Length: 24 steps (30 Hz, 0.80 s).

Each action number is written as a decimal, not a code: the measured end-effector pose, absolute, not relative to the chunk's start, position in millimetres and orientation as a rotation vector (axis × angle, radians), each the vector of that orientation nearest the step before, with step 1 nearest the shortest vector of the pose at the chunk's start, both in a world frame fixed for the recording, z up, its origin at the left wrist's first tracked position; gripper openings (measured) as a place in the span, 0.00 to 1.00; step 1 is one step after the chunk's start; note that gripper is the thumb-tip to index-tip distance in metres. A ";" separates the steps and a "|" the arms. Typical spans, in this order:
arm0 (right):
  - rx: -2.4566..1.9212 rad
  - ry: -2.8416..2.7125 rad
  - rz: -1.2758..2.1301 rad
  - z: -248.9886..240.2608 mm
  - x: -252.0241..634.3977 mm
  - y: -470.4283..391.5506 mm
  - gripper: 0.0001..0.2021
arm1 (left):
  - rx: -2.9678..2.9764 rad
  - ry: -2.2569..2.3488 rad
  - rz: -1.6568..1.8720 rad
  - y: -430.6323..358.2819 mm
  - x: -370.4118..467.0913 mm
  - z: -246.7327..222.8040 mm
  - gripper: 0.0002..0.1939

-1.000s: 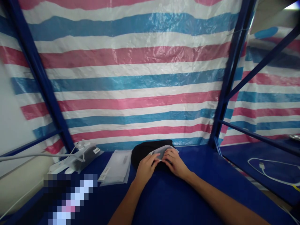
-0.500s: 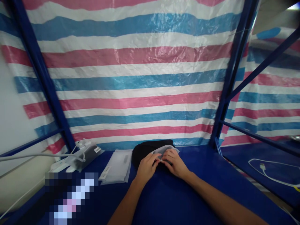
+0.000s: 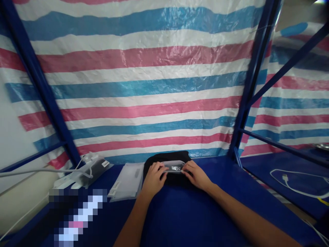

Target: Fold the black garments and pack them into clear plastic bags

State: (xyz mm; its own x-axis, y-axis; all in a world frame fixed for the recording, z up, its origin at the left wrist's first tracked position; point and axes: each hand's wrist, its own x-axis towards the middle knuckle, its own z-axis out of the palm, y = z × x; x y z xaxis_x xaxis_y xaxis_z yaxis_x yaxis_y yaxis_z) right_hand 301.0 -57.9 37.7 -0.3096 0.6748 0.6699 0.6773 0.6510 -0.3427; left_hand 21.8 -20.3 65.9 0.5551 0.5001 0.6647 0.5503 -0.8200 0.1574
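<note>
A translucent plastic bag [image 3: 175, 163] is spread between my two hands, with something silvery showing at its middle. My left hand [image 3: 155, 178] pinches the bag's left end between thumb and fingers. At the right end, my right hand [image 3: 195, 174] grips its edge the same way. Behind and beneath the bag lies a black cloth item [image 3: 154, 162] on the blue table [image 3: 174, 216]. Just left of the cloth is a stack of flat translucent bags [image 3: 128, 180] with a small label at the lower left corner.
A power strip with white plugs and cables [image 3: 86, 171] sits at the left, near a pixelated patch. Blue metal posts [image 3: 246, 85] flank a striped plastic sheet [image 3: 144, 89]. A white USB cable [image 3: 285, 180] lies at the far right.
My hands have moved apart, and the bag between them is stretched wider, with the silvery patch now visible. The camera view has shifted slightly.
</note>
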 end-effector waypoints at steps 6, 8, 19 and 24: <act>-1.081 -2.113 0.144 44.0 299.3 -60.9 0.06 | -2.769 -0.859 -1.013 -18.9 37.1 56.6 0.09; -1.099 -2.096 0.220 43.7 301.1 -59.6 0.06 | -2.761 -0.824 -1.036 -18.3 38.7 55.9 0.09; -1.117 -2.084 0.480 40.4 303.9 -54.6 0.06 | -2.782 -0.890 -0.919 -20.6 37.1 59.3 0.10; -1.161 -2.100 0.354 47.0 324.6 -52.8 0.07 | -2.753 -0.933 -0.940 -18.9 35.7 59.7 0.13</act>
